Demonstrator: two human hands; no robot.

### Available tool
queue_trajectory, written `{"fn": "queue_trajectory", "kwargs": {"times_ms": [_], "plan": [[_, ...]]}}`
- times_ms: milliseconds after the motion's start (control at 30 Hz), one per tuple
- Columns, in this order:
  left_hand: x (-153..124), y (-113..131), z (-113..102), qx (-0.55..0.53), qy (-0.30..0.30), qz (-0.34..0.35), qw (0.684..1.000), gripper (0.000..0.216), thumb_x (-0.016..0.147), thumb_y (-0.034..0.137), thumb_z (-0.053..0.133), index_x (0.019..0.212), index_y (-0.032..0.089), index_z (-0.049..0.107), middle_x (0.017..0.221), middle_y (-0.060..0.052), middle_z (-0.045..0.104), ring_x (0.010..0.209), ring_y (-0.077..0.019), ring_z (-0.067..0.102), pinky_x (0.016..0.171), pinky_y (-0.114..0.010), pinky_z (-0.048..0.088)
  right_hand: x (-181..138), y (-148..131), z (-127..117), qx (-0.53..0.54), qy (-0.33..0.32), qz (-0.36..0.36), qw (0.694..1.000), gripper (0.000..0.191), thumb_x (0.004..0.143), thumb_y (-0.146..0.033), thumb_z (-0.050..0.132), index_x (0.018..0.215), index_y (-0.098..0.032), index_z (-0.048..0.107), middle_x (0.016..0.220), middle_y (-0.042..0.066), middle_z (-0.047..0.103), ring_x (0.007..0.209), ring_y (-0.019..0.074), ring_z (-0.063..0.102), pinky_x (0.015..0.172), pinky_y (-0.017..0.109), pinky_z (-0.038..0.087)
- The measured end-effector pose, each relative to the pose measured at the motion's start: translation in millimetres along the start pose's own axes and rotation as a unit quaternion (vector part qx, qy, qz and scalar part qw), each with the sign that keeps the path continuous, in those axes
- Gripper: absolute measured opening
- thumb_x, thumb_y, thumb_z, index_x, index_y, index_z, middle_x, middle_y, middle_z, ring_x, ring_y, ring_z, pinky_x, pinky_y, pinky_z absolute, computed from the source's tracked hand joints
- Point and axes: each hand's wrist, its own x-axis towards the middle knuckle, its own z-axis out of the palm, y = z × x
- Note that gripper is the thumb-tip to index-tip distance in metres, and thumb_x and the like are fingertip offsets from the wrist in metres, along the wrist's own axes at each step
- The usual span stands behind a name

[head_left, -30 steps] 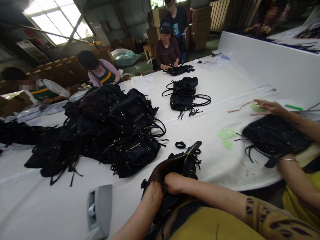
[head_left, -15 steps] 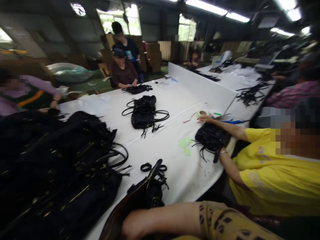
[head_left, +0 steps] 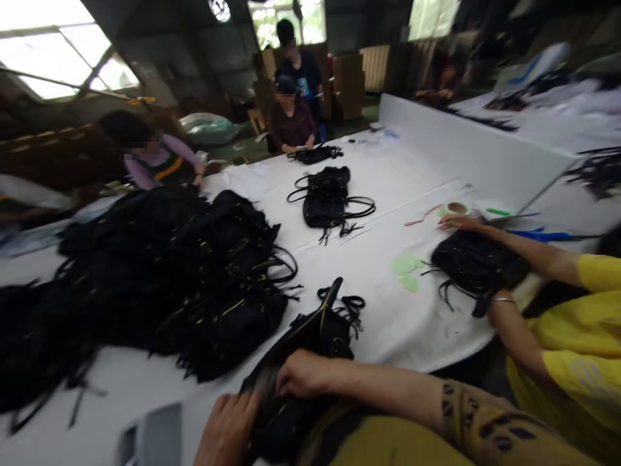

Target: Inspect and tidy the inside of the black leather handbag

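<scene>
A black handbag [head_left: 310,343] with gold zips lies open at the near edge of the white table [head_left: 388,323], right in front of me. My left hand [head_left: 228,427] grips its near left rim. My right hand [head_left: 303,374] rests on the bag's opening, fingers curled over the edge. Black straps [head_left: 347,303] trail from the bag's far end. The picture is blurred by head motion.
A large heap of black handbags [head_left: 184,272] fills the table's left. A grey device [head_left: 145,440] sits near the front left edge. A person in yellow at the right leans on another black bag [head_left: 478,265]. More bags [head_left: 325,197] and seated people are farther back.
The view swung right and then back left. My left hand is in view again, holding the bag's rim; my right hand stays on the bag's opening.
</scene>
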Motion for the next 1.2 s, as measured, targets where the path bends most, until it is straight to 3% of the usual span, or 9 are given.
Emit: {"fn": "queue_trajectory", "kwargs": {"times_ms": [67, 133, 300, 633, 833, 1200], "plan": [[-9, 2, -5, -0.06, 0.003, -0.077, 0.995, 0.023, 0.084, 0.022, 0.043, 0.075, 0.021, 0.064, 0.066, -0.006, 0.066, 0.067, -0.0236, 0.06, 0.07, -0.039, 0.046, 2, -1, 4, -0.013, 0.011, 0.006, 1.0, 0.024, 0.079, -0.015, 0.057, 0.099, -0.018, 0.07, 0.09, 0.002, 0.072, 0.083, 0.0136, 0.063, 0.066, 0.017, 0.042], [-8, 4, 0, -0.08, 0.016, -0.129, 0.988, 0.021, 0.087, 0.028, 0.044, 0.083, 0.021, 0.062, 0.078, -0.006, 0.068, 0.077, -0.022, 0.061, 0.075, -0.035, 0.046, 8, -2, 8, -0.022, 0.008, 0.0, 1.0, 0.023, 0.079, -0.016, 0.056, 0.097, -0.017, 0.071, 0.089, 0.004, 0.071, 0.081, 0.0161, 0.063, 0.065, 0.02, 0.042], [-11, 10, 10, -0.142, 0.032, -0.182, 0.972, 0.019, 0.088, 0.031, 0.043, 0.085, 0.024, 0.06, 0.082, -0.001, 0.067, 0.082, -0.0173, 0.061, 0.075, -0.029, 0.048, 13, -9, 13, -0.074, 0.002, -0.009, 0.997, 0.021, 0.079, -0.018, 0.055, 0.093, -0.017, 0.071, 0.087, 0.007, 0.071, 0.081, 0.0202, 0.063, 0.064, 0.024, 0.04], [-12, 15, 7, -0.201, 0.017, -0.173, 0.964, 0.021, 0.089, 0.03, 0.042, 0.085, 0.024, 0.062, 0.081, 0.0, 0.066, 0.082, -0.018, 0.059, 0.076, -0.03, 0.045, 2, -21, 11, -0.148, 0.002, 0.011, 0.989, 0.025, 0.083, -0.022, 0.047, 0.091, -0.017, 0.069, 0.085, 0.01, 0.07, 0.078, 0.0222, 0.063, 0.061, 0.026, 0.04], [-8, 17, 3, -0.195, 0.0, -0.143, 0.97, 0.021, 0.088, 0.027, 0.043, 0.082, 0.024, 0.063, 0.08, 0.0, 0.067, 0.082, -0.0186, 0.059, 0.077, -0.031, 0.043, 0, -21, 11, -0.185, -0.009, 0.011, 0.983, 0.025, 0.078, -0.013, 0.049, 0.093, -0.017, 0.068, 0.09, 0.008, 0.07, 0.082, 0.0224, 0.063, 0.064, 0.026, 0.042], [-8, 18, 6, -0.191, -0.006, -0.122, 0.974, 0.021, 0.087, 0.024, 0.044, 0.084, 0.023, 0.065, 0.081, -0.001, 0.069, 0.081, -0.0191, 0.06, 0.078, -0.032, 0.044, 0, -10, 16, -0.17, 0.011, -0.018, 0.985, 0.025, 0.08, -0.014, 0.048, 0.094, -0.017, 0.069, 0.092, 0.008, 0.069, 0.084, 0.0231, 0.063, 0.066, 0.026, 0.044]]}}
